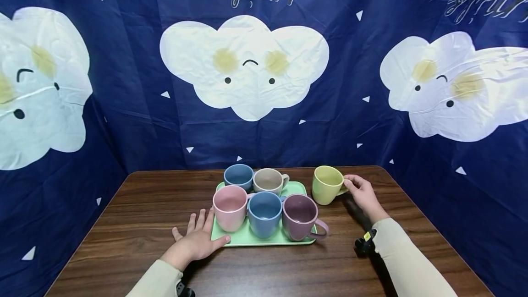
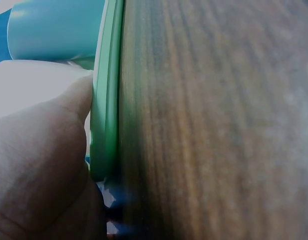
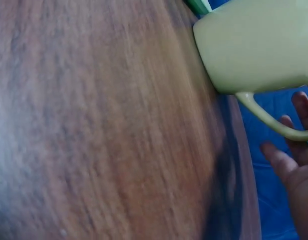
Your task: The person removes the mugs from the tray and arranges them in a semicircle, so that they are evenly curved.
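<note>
The left hand [image 1: 197, 238] lies flat on the table [image 1: 123, 223], fingers spread and straight, thumb touching the front left edge of the green tray [image 1: 264, 240]; in the left wrist view the thumb [image 2: 69, 105] presses against the tray's rim [image 2: 106, 100], and the rest of that hand is out of frame. On the tray stand five mugs upright, mouths up: pink [image 1: 229, 207], blue [image 1: 264, 213] and purple [image 1: 299, 216] in front, a second blue [image 1: 239, 176] and a beige one [image 1: 269, 180] behind. The tray's long axis runs left to right. Just right of the tray, off it, the yellow-green mug [image 1: 327, 184] is tilted, its mouth leaning toward the tray and its handle pointing right. The right hand [image 1: 363, 192] is at that handle, fingers curled about it. In the right wrist view the mug [image 3: 253, 45] seems lifted off the wood, though blur makes it hard to tell, and the fingers [image 3: 286, 162] are cut off by the frame edge.
</note>
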{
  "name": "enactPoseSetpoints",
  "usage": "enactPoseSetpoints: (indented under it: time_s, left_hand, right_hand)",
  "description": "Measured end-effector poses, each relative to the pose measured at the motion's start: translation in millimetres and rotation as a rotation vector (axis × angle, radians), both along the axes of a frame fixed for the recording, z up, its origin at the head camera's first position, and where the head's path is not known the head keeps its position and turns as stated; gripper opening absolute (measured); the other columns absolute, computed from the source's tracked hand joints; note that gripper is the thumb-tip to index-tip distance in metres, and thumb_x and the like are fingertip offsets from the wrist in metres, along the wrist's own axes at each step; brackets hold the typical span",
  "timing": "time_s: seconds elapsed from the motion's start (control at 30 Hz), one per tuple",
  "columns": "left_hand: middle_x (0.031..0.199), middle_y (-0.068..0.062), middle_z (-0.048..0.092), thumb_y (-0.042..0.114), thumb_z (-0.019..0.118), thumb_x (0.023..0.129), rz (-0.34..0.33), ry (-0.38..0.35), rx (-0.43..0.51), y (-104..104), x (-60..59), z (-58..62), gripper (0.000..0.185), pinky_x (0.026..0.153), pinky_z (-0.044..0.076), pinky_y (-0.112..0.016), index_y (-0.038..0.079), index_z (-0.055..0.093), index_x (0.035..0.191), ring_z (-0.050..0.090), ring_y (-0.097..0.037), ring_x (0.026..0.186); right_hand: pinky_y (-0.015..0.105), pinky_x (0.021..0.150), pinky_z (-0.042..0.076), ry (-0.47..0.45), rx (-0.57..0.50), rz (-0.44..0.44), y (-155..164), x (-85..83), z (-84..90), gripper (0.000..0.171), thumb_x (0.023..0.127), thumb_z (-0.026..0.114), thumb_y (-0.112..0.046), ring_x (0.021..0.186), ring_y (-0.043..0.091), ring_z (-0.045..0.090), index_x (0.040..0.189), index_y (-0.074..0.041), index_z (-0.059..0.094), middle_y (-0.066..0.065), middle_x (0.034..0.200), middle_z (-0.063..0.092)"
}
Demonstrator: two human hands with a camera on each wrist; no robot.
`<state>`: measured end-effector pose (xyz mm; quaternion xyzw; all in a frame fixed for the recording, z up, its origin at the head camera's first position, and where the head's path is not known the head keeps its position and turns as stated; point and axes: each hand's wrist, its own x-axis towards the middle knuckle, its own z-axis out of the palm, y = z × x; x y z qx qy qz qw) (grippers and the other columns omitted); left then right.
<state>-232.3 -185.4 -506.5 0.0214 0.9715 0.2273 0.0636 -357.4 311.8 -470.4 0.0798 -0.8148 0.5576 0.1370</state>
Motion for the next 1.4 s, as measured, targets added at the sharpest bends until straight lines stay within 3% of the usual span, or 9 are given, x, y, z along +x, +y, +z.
enactPoseSetpoints:
  time_s: [0.2, 0.37, 0.5, 0.6, 0.77, 0.9, 1.03, 1.23, 1.4]
  left_hand:
    - [0.165, -0.03, 0.009, 0.093, 0.048, 0.075, 0.003, -0.017, -0.017, 0.1, -0.1, 0.2, 0.127, 0.095, -0.015, -0.086, 0.007, 0.013, 0.162, -0.001, -0.053, 0.151]
    - [0.164, -0.031, 0.009, 0.094, 0.048, 0.072, -0.004, -0.015, -0.04, -0.3, 0.1, -0.8, 0.131, 0.095, -0.014, -0.087, 0.004, 0.015, 0.161, 0.001, -0.054, 0.15]
    - [0.164, -0.031, 0.009, 0.093, 0.05, 0.072, -0.009, -0.017, -0.049, 0.2, 2.7, 2.4, 0.132, 0.095, -0.012, -0.088, 0.004, 0.013, 0.161, 0.002, -0.054, 0.15]
    - [0.164, -0.031, 0.008, 0.093, 0.051, 0.073, -0.013, -0.03, -0.05, 1.1, 4.7, 6.6, 0.131, 0.094, -0.011, -0.088, 0.005, 0.011, 0.162, 0.001, -0.055, 0.149]
    - [0.164, -0.032, 0.009, 0.095, 0.054, 0.067, -0.012, -0.016, -0.051, 0.8, 2.8, 3.8, 0.138, 0.093, -0.012, -0.089, 0.003, 0.012, 0.161, 0.002, -0.055, 0.149]
    - [0.164, -0.031, 0.01, 0.094, 0.056, 0.066, -0.014, -0.014, -0.055, 1.9, 1.7, 2.9, 0.139, 0.093, -0.011, -0.089, 0.004, 0.012, 0.161, 0.002, -0.055, 0.149]
    - [0.163, -0.032, 0.01, 0.092, 0.056, 0.069, -0.028, -0.026, -0.061, 4.8, 2.1, 9.7, 0.136, 0.094, -0.009, -0.089, 0.005, 0.009, 0.162, 0.001, -0.056, 0.149]
    - [0.165, -0.03, 0.006, 0.096, 0.053, 0.067, -0.027, -0.057, -0.07, 4.6, 1.8, 12.2, 0.139, 0.096, -0.011, -0.087, 0.006, 0.005, 0.162, -0.002, -0.053, 0.15]
    - [0.164, -0.031, 0.008, 0.097, 0.051, 0.066, -0.03, -0.02, -0.063, 2.1, 0.1, 3.4, 0.139, 0.094, -0.01, -0.088, 0.005, 0.008, 0.162, 0.0, -0.054, 0.15]
  right_hand:
    - [0.007, 0.086, 0.04, 0.175, 0.055, -0.059, -10.3, 9.3, 23.8, 0.033, 0.107, 0.051, -0.013, 0.099, -0.012, 0.054, 0.128, 0.011, 0.059, 0.03, 0.126, 0.063]
    - [0.005, 0.083, 0.042, 0.347, 0.062, -0.064, -31.0, 35.9, 51.3, 0.027, 0.1, 0.057, 0.003, 0.096, -0.007, 0.058, 0.124, 0.016, 0.059, 0.035, 0.119, 0.065]
    - [0.007, 0.081, 0.045, 0.419, 0.126, -0.029, -43.5, 52.6, 59.5, 0.028, 0.095, 0.061, 0.008, 0.094, 0.003, 0.063, 0.122, 0.015, 0.061, 0.033, 0.112, 0.068]
    - [0.01, 0.075, 0.048, 0.453, 0.189, 0.026, -49.0, 58.5, 55.4, 0.03, 0.092, 0.063, 0.011, 0.092, 0.011, 0.065, 0.122, 0.013, 0.062, 0.031, 0.112, 0.069]
    - [0.018, 0.071, 0.053, 0.459, 0.286, 0.102, -48.2, 54.3, 30.3, 0.03, 0.09, 0.069, 0.007, 0.088, 0.016, 0.065, 0.12, 0.004, 0.067, 0.018, 0.111, 0.072]
    - [0.022, 0.09, 0.053, 0.667, 0.372, 0.169, -41.7, 50.5, 18.2, 0.034, 0.085, 0.074, 0.007, 0.1, 0.027, 0.066, 0.118, 0.002, 0.07, 0.015, 0.116, 0.071]
    - [0.022, 0.108, 0.04, 0.855, 0.392, 0.194, -40.1, 53.6, 22.9, 0.031, 0.085, 0.072, 0.003, 0.118, 0.039, 0.06, 0.116, 0.007, 0.069, 0.019, 0.124, 0.067]
    - [0.021, 0.11, 0.037, 0.842, 0.475, 0.238, -43.0, 59.3, 10.7, 0.029, 0.093, 0.072, -0.011, 0.114, 0.032, 0.064, 0.119, 0.001, 0.07, 0.015, 0.122, 0.069]
    - [0.016, 0.105, 0.039, 0.673, 0.513, 0.285, -47.8, 62.7, 1.7, 0.04, 0.087, 0.078, -0.006, 0.113, 0.024, 0.064, 0.125, -0.005, 0.067, 0.01, 0.122, 0.069]
